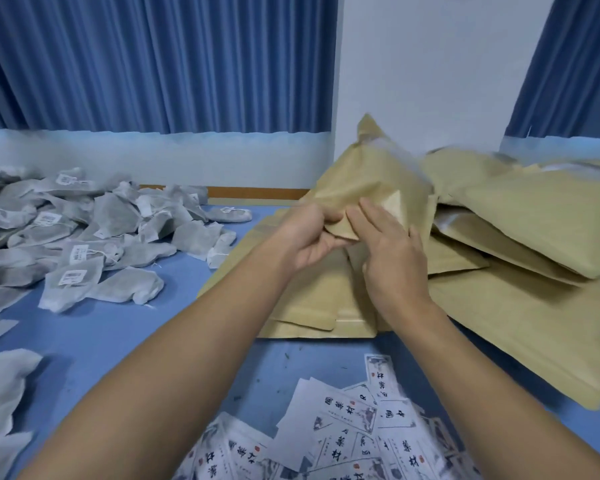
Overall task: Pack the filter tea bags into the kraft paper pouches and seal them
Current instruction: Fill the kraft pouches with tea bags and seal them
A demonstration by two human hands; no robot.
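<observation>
**Pouch gripped at one lower corner, above the stack**

Pouch (371, 178): brown paper, lifted off the table (118, 341) and tilted, its top end pointing up and away from the person. Its near lower corner sits between the two hands. The upper edge is blurred, so I cannot tell whether it is sealed.

Left hand (309, 237): grasping. The fingers curl under that lower corner and the thumb lies over it, so the corner is pinched at the hand's fingertips and the rest of the pouch stands above and to the right of the grip.

Right hand (392, 251): not clenched. It is seen from the back, with its fingers (366, 209) straight and lying flat on the pouch's face, just beside the left thumb. Its thumb is hidden.

Surroundings:
- A stack of flat pouches (326, 299) lies on the table directly beneath both hands.
- Bulging pouches (534, 230) are heaped at the right, overlapping one another and reaching the held pouch.
- Tea bags (84, 230), grey-white with small tags, lie in a loose pile at the left, well apart from the hands.
- Printed labels (361, 427) are scattered at the near edge, between the forearms.
- A blue curtain (153, 64) hangs behind the table.
</observation>
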